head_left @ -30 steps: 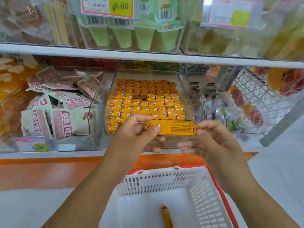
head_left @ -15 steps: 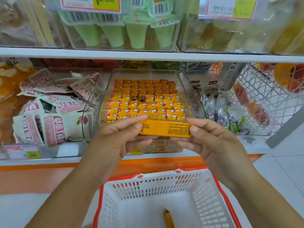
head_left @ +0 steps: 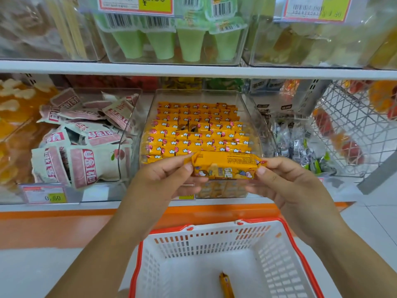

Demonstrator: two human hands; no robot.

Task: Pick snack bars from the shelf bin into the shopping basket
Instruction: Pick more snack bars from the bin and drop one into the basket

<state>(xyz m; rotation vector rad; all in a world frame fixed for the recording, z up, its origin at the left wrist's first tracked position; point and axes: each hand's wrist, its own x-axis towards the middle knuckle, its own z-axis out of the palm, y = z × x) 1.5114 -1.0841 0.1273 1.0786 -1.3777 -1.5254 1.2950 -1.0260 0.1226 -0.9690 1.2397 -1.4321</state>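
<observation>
A yellow-orange snack bar [head_left: 225,165] is held level in front of the clear shelf bin [head_left: 251,117], which is packed with several rows of the same bars [head_left: 197,132]. My left hand [head_left: 165,179] pinches the bar's left end and my right hand [head_left: 285,181] pinches its right end. Below the hands stands a white shopping basket with a red rim [head_left: 300,250]. One snack bar [head_left: 226,286] lies on the basket's floor.
Left of the bin, a clear bin holds pink-and-white snack packs [head_left: 81,143]. To the right are small wrapped sweets [head_left: 300,145] and a wire basket [head_left: 352,134]. An upper shelf [head_left: 193,69] carries green cups and price tags. An orange ledge [head_left: 64,229] runs below.
The bar has been turned between both hands, so its printed picture side now faces me. The view has shifted slightly, showing more of the basket.
</observation>
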